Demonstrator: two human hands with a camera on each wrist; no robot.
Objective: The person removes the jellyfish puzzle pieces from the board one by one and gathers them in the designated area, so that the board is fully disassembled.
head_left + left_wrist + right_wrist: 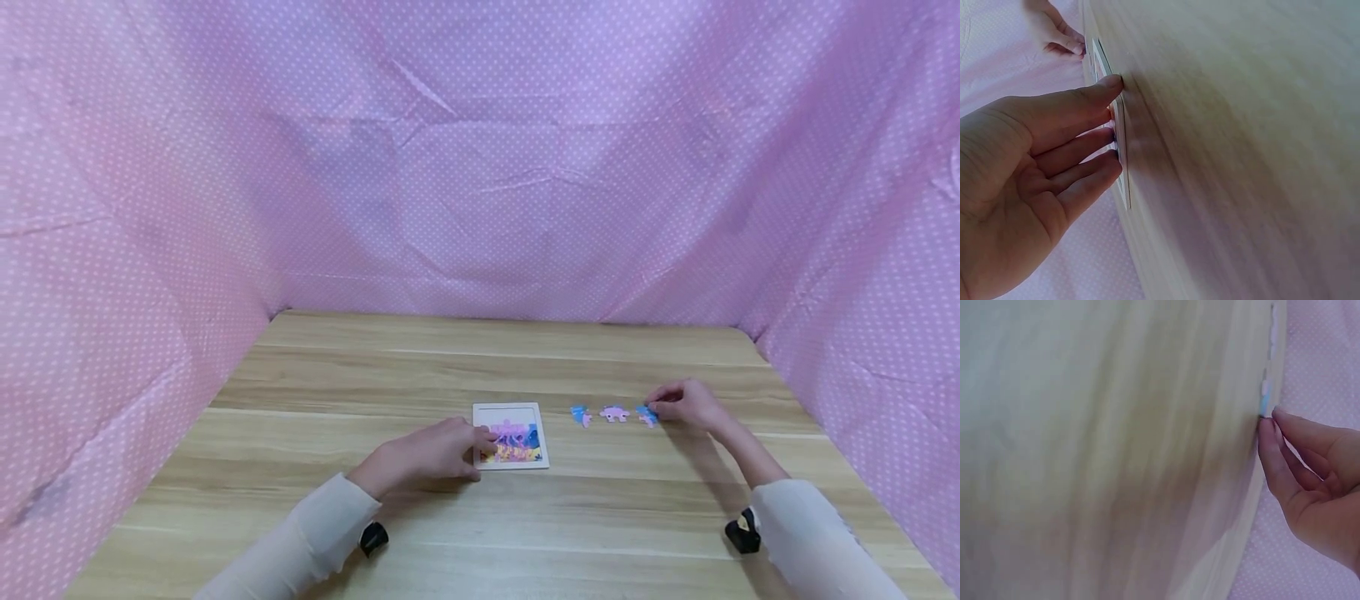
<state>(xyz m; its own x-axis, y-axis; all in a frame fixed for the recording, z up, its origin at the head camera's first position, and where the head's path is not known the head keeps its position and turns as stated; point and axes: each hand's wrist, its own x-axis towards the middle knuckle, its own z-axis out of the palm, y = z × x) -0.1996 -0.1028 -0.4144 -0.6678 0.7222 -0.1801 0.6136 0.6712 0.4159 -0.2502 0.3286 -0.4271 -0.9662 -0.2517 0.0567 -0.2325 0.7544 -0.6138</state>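
A square jigsaw puzzle board [531, 408] with a white frame lies on the table. Pink, blue and yellow pieces fill its lower part, and its upper strip is bare white. My left hand [448, 450] rests on the board's left side, fingertips on the picture and thumb by the near left corner. In the left wrist view its fingers [1085, 147] reach fairly straight onto the board [1124, 181]. To the right, my right hand [686, 404] pinches the edge of a blue-and-pink puzzle piece [647, 415] between thumb and fingers. The right wrist view shows this piece [1264, 403] at the fingertips.
Between the board and my right hand lie two loose pieces, a pink one [614, 413] and a blue-and-pink one [580, 414]. The wooden table [420, 350] is bordered at the back and sides by a pink dotted cloth [480, 183].
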